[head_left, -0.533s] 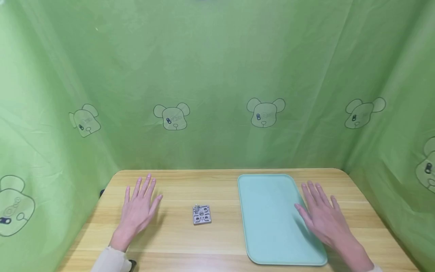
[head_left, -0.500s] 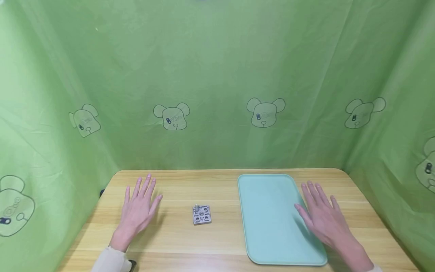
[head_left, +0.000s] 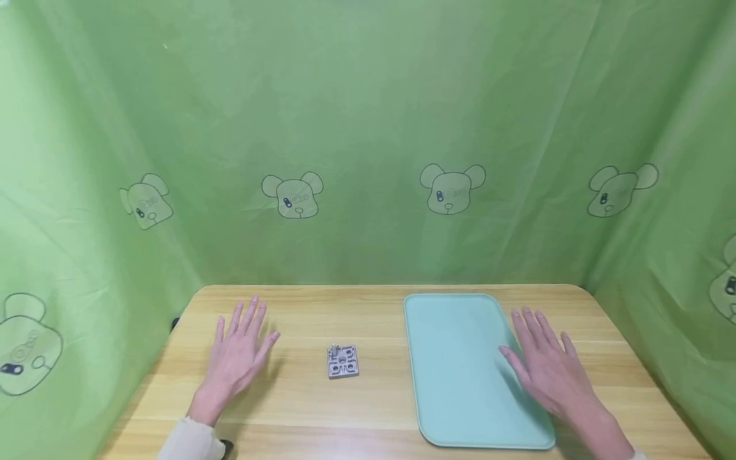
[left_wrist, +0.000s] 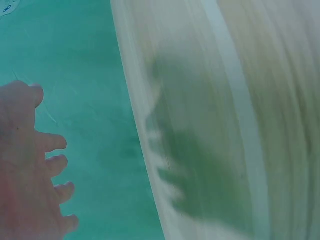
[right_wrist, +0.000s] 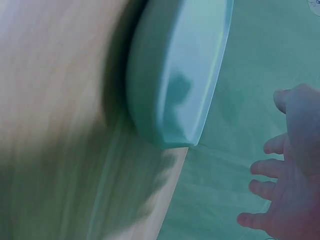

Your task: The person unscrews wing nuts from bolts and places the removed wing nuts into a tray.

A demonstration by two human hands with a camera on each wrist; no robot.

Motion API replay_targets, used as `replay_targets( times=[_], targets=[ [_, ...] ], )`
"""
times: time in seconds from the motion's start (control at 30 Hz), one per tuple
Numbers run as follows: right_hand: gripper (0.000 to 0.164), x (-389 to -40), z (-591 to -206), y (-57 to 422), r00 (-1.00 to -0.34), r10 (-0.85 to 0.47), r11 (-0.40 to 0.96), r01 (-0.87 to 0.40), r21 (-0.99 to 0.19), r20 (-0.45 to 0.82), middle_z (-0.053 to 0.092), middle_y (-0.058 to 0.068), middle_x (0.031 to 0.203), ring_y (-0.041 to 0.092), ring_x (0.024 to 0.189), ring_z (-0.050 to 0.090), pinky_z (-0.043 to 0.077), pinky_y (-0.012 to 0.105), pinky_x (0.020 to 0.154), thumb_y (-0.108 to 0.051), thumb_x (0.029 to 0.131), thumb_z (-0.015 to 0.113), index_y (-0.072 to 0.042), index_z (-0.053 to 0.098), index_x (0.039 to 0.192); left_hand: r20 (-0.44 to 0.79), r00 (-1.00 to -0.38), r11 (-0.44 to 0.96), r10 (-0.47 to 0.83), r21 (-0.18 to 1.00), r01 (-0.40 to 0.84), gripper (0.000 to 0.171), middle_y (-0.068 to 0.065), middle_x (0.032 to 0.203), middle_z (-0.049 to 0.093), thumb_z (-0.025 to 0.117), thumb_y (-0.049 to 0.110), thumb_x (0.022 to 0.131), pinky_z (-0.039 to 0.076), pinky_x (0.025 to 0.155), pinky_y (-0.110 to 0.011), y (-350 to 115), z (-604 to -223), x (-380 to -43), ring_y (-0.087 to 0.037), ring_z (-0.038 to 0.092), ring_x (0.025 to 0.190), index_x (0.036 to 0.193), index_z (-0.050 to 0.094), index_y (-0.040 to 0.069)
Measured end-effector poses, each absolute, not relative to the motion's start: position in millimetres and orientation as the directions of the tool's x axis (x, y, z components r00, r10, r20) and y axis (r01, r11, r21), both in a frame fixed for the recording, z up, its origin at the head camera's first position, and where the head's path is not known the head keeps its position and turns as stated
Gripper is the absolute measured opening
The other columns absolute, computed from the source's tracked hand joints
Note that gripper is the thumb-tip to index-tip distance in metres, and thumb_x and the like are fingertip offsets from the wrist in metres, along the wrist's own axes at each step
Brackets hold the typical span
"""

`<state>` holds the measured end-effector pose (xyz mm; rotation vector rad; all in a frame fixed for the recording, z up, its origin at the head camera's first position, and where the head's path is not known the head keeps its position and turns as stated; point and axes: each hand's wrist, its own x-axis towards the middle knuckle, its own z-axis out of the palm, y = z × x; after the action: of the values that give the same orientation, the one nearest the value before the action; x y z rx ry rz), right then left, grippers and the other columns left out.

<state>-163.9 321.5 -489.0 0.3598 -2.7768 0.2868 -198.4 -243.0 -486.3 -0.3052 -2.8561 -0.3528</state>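
Palm down with fingers spread, my left hand (head_left: pixel 237 358) hovers above the left part of the table and holds nothing. To its right lies a small square grey metal plate (head_left: pixel 343 362) with round holes and grooves; a small pale piece stands up at its far left corner. My right hand (head_left: pixel 549 374), also flat with spread fingers, is over the right edge of a light turquoise tray (head_left: pixel 460 370). In the left wrist view the left hand (left_wrist: pixel 30 170) casts its shadow on the table. The right wrist view has the right hand (right_wrist: pixel 295 170) apart from the tray (right_wrist: pixel 185 90).
The wooden table (head_left: pixel 322 319) has rounded far corners. A green curtain (head_left: pixel 368 115) with bear-head prints encloses it at the back and sides. Near the left sleeve a small dark object (head_left: pixel 227 448) shows at the bottom edge; what it is I cannot tell.
The head view has shifted very slightly. Both hands keep nearly the same pose, and the plate and tray stay where they were.
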Motion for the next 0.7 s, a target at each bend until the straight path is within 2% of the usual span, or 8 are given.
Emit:
replay_targets(
  times=[0.13,0.3,0.43,0.57,0.7],
  targets=[
    [0.073,-159,-487,320,-0.929,-0.180,0.950,-0.249,-0.187,0.323,0.026,0.032,0.161,0.052,0.146,0.025,0.027,0.083,0.106,-0.042,0.107,0.050,0.003,0.026,0.159,0.237,-0.955,0.932,0.178,0.271,0.241,0.075,-0.017,0.169,0.013,0.037,0.056,0.107,0.013,0.122,-0.071,-235,-489,-194,-0.047,0.017,0.152,0.160,0.029,0.003],
    [0.074,-147,-487,321,-0.956,-0.099,0.965,-0.160,-0.206,0.277,0.035,0.041,0.148,0.062,0.128,0.039,0.043,0.084,0.084,-0.040,0.107,0.050,0.009,0.027,0.156,0.221,-0.958,0.917,0.180,0.316,0.245,0.077,-0.024,0.165,0.021,0.040,0.057,0.106,0.025,0.121,-0.068,-221,-495,-187,-0.049,0.026,0.148,0.158,0.032,0.002],
    [0.078,-136,-484,322,-0.988,0.002,0.964,-0.039,-0.263,0.153,0.033,0.047,0.142,0.067,0.120,0.038,0.045,0.083,0.078,-0.043,0.109,0.043,0.016,0.020,0.153,0.192,-0.963,0.890,0.186,0.383,0.249,0.079,-0.029,0.160,0.030,0.048,0.057,0.104,0.031,0.119,-0.067,-206,-499,-181,-0.050,0.034,0.144,0.158,0.034,0.001],
    [0.079,-125,-484,321,-0.998,0.052,0.950,0.035,-0.309,0.047,0.036,0.049,0.134,0.068,0.114,0.043,0.051,0.077,0.073,-0.046,0.108,0.041,0.019,0.024,0.150,0.143,-0.969,0.852,0.204,0.462,0.247,0.086,-0.030,0.155,0.037,0.063,0.056,0.096,0.034,0.117,-0.067,-191,-505,-177,-0.050,0.040,0.139,0.156,0.036,0.000],
    [0.071,-117,-486,319,-0.998,0.061,0.951,0.047,-0.306,0.035,0.045,0.046,0.124,0.062,0.099,0.056,0.056,0.067,0.063,-0.042,0.106,0.049,0.019,0.037,0.140,0.106,-0.970,0.847,0.218,0.473,0.242,0.095,-0.030,0.147,0.046,0.078,0.053,0.083,0.038,0.115,-0.065,-178,-511,-175,-0.048,0.048,0.132,0.153,0.042,-0.001]
  ],
)
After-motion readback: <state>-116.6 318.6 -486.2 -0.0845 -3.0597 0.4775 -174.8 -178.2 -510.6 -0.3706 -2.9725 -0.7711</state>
